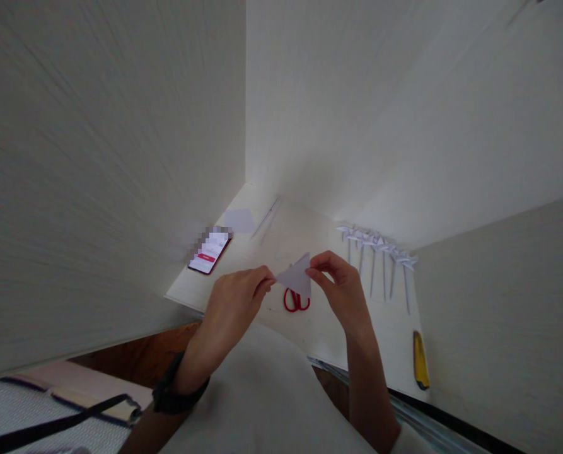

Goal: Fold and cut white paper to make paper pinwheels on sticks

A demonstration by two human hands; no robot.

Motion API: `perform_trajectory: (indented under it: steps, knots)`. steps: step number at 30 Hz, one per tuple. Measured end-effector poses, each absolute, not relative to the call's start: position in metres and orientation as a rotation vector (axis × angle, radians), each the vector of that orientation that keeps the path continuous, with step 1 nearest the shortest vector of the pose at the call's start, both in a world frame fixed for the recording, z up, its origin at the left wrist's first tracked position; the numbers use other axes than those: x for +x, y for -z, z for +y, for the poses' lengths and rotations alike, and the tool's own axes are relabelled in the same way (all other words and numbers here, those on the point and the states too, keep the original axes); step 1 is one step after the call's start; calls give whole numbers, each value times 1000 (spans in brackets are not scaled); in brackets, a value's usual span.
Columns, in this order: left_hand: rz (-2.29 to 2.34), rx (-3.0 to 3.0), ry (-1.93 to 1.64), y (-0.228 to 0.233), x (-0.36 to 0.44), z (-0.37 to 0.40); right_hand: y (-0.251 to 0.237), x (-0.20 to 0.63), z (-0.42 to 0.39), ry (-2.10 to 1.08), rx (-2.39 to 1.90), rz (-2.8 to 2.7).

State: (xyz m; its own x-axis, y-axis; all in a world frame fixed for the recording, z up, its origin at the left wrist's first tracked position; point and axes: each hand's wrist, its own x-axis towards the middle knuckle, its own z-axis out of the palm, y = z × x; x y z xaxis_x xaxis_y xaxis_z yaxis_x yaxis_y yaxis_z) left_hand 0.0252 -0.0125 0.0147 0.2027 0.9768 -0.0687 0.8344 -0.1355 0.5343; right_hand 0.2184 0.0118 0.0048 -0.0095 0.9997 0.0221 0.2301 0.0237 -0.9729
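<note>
A small piece of white paper (pixel 296 277), folded into a triangle, is held up between my two hands. My left hand (pixel 240 295) pinches its pointed left corner with thumb and fingertips. On the other side, my right hand (pixel 340 287) grips the upper right edge between thumb and index finger. Directly behind and below the paper lie scissors with red handles (pixel 290 301); their blades are hidden by the paper. A dark band circles my left wrist.
Several paper pinwheels on sticks (pixel 378 246) lie in a row at the right. A yellow cutter (pixel 420 360) rests near the right front edge. At the left are a lit phone (pixel 210 251), a paper sheet (pixel 240 221) and a thin stick (pixel 265 216). White walls (pixel 290 113) enclose the tabletop.
</note>
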Motion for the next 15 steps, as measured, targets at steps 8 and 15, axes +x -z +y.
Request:
perform_trajectory:
  steps: [8,15]
  knots:
    - [1685,2284,-657,2,20,-14,-5,219,11,-1084,-1310,-1407]
    - [1551,2452,-1040,-1,18,-15,-6,223,9,-1244,-1230,-1312]
